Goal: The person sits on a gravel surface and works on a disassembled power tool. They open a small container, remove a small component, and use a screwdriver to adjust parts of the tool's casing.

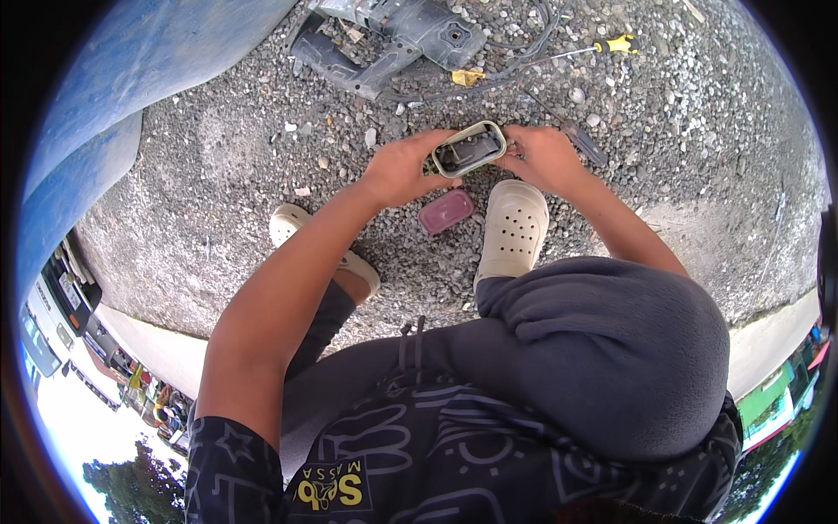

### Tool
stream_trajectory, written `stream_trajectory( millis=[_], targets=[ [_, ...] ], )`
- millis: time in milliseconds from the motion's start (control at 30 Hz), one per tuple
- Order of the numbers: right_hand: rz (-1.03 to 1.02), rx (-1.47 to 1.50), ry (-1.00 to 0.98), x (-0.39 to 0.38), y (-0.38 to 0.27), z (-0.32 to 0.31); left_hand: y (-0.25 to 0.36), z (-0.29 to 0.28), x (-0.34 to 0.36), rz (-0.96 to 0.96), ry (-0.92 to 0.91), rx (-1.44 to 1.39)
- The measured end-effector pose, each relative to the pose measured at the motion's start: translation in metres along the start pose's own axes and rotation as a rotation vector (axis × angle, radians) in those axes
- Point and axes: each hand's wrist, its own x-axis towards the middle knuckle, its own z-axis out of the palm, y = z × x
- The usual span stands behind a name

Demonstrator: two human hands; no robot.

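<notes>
An oblong metal tin (477, 165) with rounded corners is tilted between my hands above the gravel, its open top facing up. Inside it lie dark, small pieces that I cannot make out singly. My left hand (408, 168) grips the tin's left end, thumb on the near side and fingers on the far side. At the other end my right hand (548, 161) is closed, its thumb and fingers against the tin's right edge. Just below the tin, a reddish-pink oblong lid or shallow tray (446, 212) lies on the stones.
A dark power tool (428, 35) with a cord lies ahead on the gravel. A screwdriver (617, 44) with a yellow handle is at the far right, and a dark slim tool (587, 145) beside my right hand. A blue sheet (131, 70) covers the far left.
</notes>
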Motion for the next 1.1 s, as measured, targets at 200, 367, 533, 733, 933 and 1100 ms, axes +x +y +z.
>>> stream_trajectory(
  millis=[200, 367, 533, 733, 933, 1100],
  targets=[
    [0.059, 0.394, 0.108, -0.008, -0.005, 0.002, 0.013, -0.012, 0.008, -0.29, -0.013, -0.257],
    [-0.309, 0.599, -0.106, -0.037, -0.047, 0.018, 0.017, -0.005, 0.006, -0.332, 0.078, -0.285],
    [-0.219, 0.405, -0.251, -0.041, -0.036, 0.018, 0.013, 0.001, 0.006, -0.385, 0.075, -0.339],
    [0.16, 0.305, 0.138, -0.011, 0.001, -0.006, 0.007, 0.011, -0.003, -0.186, 0.188, -0.21],
    [-0.254, 0.51, -0.048, 0.022, 0.01, -0.006, 0.0, 0.018, -0.007, -0.115, 0.013, -0.17],
    [-0.24, 0.213, -0.062, 0.014, 0.016, -0.021, -0.007, 0.024, -0.006, 0.156, 0.125, -0.035]
  ],
)
